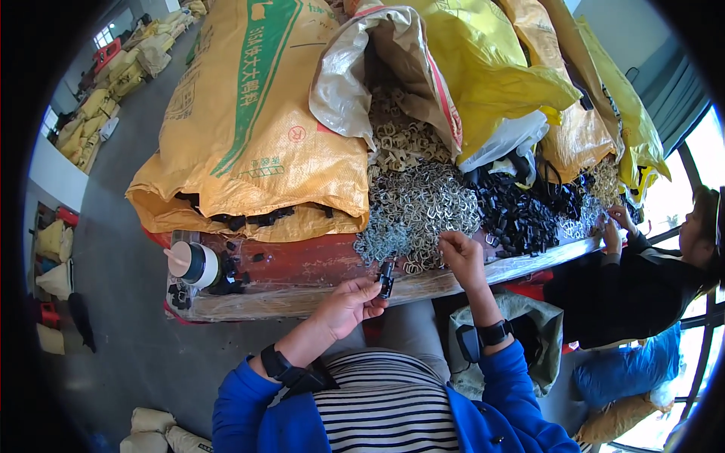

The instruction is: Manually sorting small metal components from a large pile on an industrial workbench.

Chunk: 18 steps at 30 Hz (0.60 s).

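Note:
My left hand (349,306) is closed on a small black plastic buckle (387,280), which stands up from the fingertips just over the table's front edge. To the right, my right hand (464,258) is raised at the near side of a pile of silver metal rings (434,202). Its fingers are pinched together; whatever they hold is hidden or too small to name. Small blue-grey metal pieces (384,240) lie in a heap beyond the buckle. A pile of black plastic parts (517,211) spreads to the right of the rings.
A large orange woven sack (264,113) with black parts in its mouth fills the left of the table. A white cup (193,263) stands at the near left corner. Beige pieces (408,140) spill from a white sack (341,83). A co-worker's hands (615,226) are at the right end.

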{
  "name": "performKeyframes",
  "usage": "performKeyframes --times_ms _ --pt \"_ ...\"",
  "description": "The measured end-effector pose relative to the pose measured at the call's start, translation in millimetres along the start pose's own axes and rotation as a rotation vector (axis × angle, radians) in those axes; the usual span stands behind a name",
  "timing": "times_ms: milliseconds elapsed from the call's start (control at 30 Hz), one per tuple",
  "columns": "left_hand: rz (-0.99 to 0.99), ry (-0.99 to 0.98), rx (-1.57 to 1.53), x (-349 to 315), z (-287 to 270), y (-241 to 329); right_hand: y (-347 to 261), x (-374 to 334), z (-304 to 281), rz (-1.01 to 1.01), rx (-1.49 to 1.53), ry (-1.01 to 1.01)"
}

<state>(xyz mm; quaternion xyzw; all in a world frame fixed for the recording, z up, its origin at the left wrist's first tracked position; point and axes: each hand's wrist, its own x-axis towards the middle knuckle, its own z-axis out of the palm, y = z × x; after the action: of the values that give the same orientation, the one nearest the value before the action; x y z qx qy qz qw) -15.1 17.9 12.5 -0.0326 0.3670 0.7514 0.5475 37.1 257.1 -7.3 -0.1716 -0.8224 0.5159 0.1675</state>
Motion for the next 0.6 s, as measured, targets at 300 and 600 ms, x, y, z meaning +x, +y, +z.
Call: performKeyframes --times_ms 300,600 --pt "0.080 -0.015 -0.018 15 0 2 -13 -9 18 0.184 0.557 -0.189" --pt "0.143 -0.117 -0.076 29 8 13 -27 -15 36 0.523 0.999 -0.417"
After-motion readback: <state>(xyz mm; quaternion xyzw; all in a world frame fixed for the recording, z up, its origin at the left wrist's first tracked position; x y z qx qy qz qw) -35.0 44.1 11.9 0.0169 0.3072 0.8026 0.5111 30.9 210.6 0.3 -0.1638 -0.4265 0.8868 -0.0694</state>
